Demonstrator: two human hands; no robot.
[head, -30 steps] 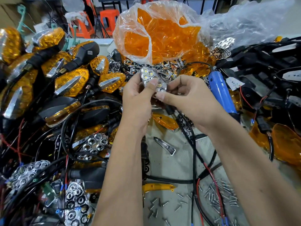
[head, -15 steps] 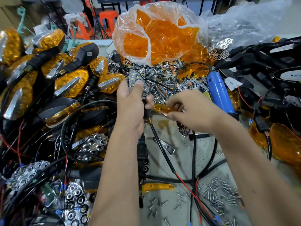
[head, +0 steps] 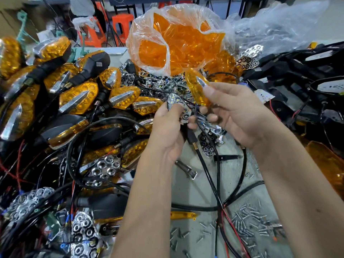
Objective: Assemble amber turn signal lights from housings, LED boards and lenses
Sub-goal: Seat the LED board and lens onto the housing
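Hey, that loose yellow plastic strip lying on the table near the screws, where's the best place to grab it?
Pinch the yellow strip across its narrow width near the middle, coming straight down from above. It lies flat on the grey table, long and thin, with bare surface along both long edges. Its left end sits close to a black housing, so the middle seems freer.

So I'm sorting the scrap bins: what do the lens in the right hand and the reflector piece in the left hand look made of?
The amber lens in the right hand looks like translucent orange plastic: light glows through it, with a shiny silver insert. The reflector piece held by the left hand appears chrome-plated plastic or metal, mirror-bright; which one cannot be told.
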